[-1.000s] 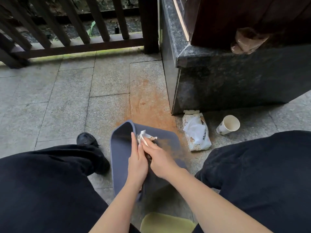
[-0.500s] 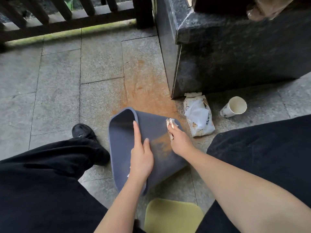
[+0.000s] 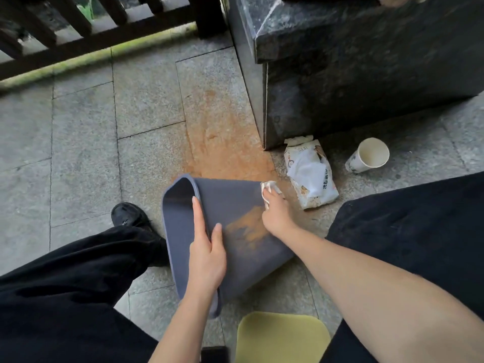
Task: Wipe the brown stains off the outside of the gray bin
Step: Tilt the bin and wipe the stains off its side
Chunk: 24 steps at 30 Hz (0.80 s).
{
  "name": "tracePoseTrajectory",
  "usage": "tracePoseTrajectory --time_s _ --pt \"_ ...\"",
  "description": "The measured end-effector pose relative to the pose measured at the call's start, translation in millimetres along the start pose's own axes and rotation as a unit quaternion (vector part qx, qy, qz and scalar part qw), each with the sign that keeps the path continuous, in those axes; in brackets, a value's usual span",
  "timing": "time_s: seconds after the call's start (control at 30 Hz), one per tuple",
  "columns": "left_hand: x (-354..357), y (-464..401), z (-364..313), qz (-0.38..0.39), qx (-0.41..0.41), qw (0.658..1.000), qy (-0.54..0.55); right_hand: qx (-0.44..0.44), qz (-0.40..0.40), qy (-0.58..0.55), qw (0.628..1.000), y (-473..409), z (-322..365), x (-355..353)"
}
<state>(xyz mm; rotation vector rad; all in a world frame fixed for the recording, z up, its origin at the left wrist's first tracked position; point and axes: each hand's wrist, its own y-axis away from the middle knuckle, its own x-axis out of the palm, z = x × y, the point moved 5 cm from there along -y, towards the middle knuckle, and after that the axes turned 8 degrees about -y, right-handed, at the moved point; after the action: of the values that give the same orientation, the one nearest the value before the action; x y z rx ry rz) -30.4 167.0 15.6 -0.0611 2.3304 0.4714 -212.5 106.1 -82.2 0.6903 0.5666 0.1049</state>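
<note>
Gray bin (image 3: 235, 205) on its side on the stone floor (image 3: 83, 153), mouth facing away. Left hand (image 3: 207, 255) rests flat on its rim, fingers straight. Right hand (image 3: 276, 214) pinches a white wipe (image 3: 269, 186) against the far edge, brown stain (image 3: 247, 230) just beside. Wipes pack (image 3: 310, 174) nearby, print too small to read; paper cup (image 3: 369, 155) beyond.

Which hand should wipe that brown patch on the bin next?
Right. The right hand already holds the wipe beside the brown stain, while the left hand steadies the gray bin.
</note>
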Motion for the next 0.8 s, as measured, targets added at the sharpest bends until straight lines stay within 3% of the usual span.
tracePoseTrajectory --time_s 0.13,0.2,0.3,0.37,0.47,0.53,0.6,0.7,0.8 --pt "-4.1 -2.8 5.5 0.015 0.025 0.999 -0.016 -0.222 0.024 -0.100 0.969 51.2 84.0 31.4" --pt "-3.1 -3.1 6.7 0.014 0.022 1.000 -0.017 -0.271 0.060 -0.118 0.954 66.4 104.4 44.3" --pt "-4.9 -1.2 8.6 -0.008 0.019 1.000 0.000 -0.314 0.067 -0.046 0.946 61.9 99.5 38.8" --pt "-6.2 -0.8 10.6 -0.024 0.015 1.000 0.002 -0.272 0.059 -0.015 0.960 39.2 74.0 26.1" --pt "-5.9 -0.7 13.4 -0.027 0.008 1.000 0.002 -0.086 0.017 0.059 0.994 -6.0 2.1 -2.3" --pt "-5.1 -2.1 12.8 -0.013 0.006 1.000 0.000 0.040 0.014 0.106 0.993 -19.0 -42.8 -13.0" --pt "-5.1 -3.7 12.9 -0.009 0.005 1.000 -0.006 0.105 0.008 0.084 0.991 -19.7 -64.0 -7.8" --pt "-8.4 -6.0 11.4 -0.022 -0.002 1.000 0.002 0.103 -0.024 0.010 0.994 -16.2 -54.8 2.2" --pt "-9.1 -6.1 5.4 -0.028 -0.003 1.000 0.003 0.016 -0.030 -0.013 0.999 -5.6 -17.7 7.7"
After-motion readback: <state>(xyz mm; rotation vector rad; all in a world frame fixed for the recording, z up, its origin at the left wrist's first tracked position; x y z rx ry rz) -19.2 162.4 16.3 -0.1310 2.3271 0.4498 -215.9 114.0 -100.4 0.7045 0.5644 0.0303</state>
